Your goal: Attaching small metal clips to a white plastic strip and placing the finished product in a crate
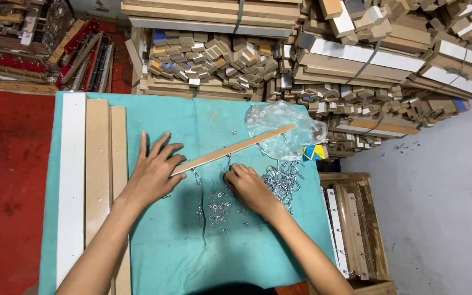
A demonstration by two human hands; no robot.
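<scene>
A bench [181,257] covered in teal cloth is filling the middle of the view, its left edge bordering red floor [6,191] at nine o'clock and its right edge dropping toward grey floor [443,207] at three o'clock. Open cloth is lying free toward six o'clock, between the forearms, and toward twelve o'clock up to the far edge, where stacks of wooden pieces [214,60] are crowding in. Along the bench's left side a white board [72,186] and two brown boards [105,164] are lying lengthwise, pointing twelve to six. A clear plastic bag [279,123] is sitting at about one o'clock, crumpled; what it is holding cannot be told. Below the bench's right edge, at four o'clock, a wooden crate [370,229] is holding white and brown strips standing on edge. The thin wooden strip [233,148] is lying flat near the middle of the bench, its long axis running from about eight o'clock up to two o'clock, the far end resting over the bag. The left hand [154,172] is pressing flat on the strip's near end with fingers [162,147] spread apart. The right hand [249,188] is resting just below the strip, fingers curled together over small metal screw hooks [217,207] scattered on the cloth; a denser pile of hooks [282,180] is lying just beside it at three o'clock.
</scene>
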